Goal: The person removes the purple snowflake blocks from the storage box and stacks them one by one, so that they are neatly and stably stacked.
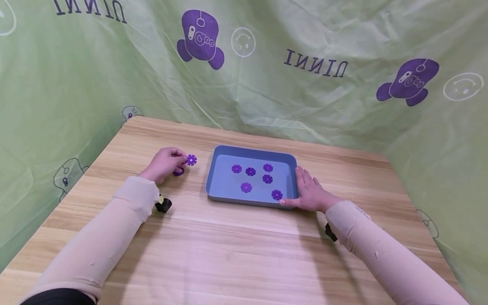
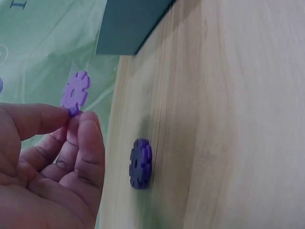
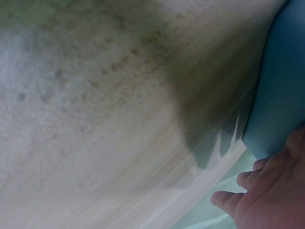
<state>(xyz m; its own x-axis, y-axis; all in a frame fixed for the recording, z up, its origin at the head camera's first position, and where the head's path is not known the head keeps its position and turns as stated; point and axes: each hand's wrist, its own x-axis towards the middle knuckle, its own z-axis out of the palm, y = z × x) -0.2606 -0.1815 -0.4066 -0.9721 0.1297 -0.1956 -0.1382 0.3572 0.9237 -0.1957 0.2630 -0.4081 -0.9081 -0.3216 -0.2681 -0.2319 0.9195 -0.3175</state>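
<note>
Between thumb and fingertips the left hand [image 1: 164, 164] pinches a purple flower-shaped disc [image 1: 191, 159], held above the table left of the blue-grey tray [image 1: 232, 200]. In the left wrist view the pinched disc [image 2: 76, 90] stands tilted above the fingertips. Below that hand, one or more purple discs [image 2: 141, 163] lie on the wood, partly covered by the hand in the head view. The right hand [image 1: 313, 194] rests against the tray's right side, fingers along the wall and thumb over the near rim. Several purple discs, one of them a disc [image 1: 246, 187] near the middle, lie apart inside the tray.
The wooden table [image 1: 228, 254] reaches back to a green patterned cloth [image 1: 267, 97] hanging behind and at both sides. A black wrist device [image 1: 164, 205] sits under the left wrist, another [image 1: 331, 232] under the right.
</note>
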